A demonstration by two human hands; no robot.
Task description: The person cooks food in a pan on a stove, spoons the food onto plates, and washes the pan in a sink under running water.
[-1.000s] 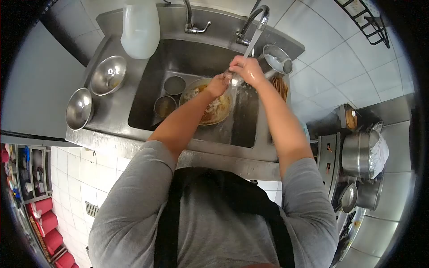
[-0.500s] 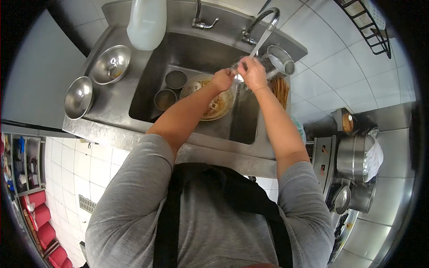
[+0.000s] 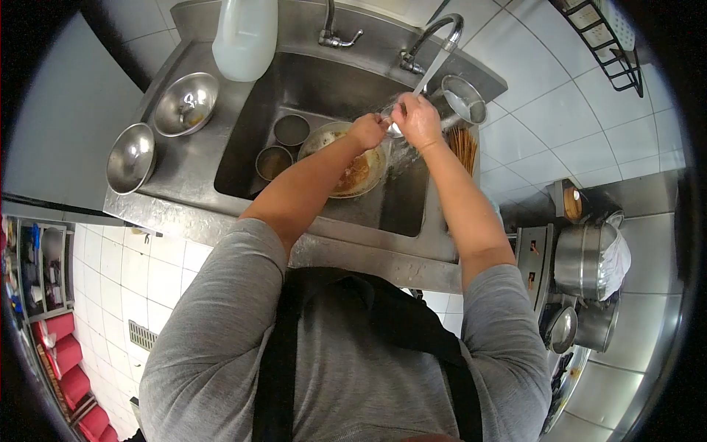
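Observation:
Under the stream from the right faucet (image 3: 451,37), my hands meet around a small shiny metal item (image 3: 394,130), mostly hidden by fingers and splashing water. My left hand (image 3: 368,131) is closed on its left side. My right hand (image 3: 417,120) is closed at its right, fingers bent, water running past them. Below lies a round pan (image 3: 355,183) with brownish, foamy liquid, inside the metal sink (image 3: 324,79). Left of the pan, two small round containers (image 3: 292,130) sit on the sink floor, the nearer one holding murky liquid.
Two metal bowls (image 3: 186,104) and a translucent jug (image 3: 245,40) stand on the left counter. At the sink's right are a metal container (image 3: 464,99) and a bundle of thin sticks (image 3: 463,147). A large pot (image 3: 579,261) stands farther right; a black wire rack (image 3: 604,51) hangs above.
The view has shifted, so the sink sits slightly higher in it. Both hands stay together under the water, the right one slightly repositioned. The foam in the pan has changed shape.

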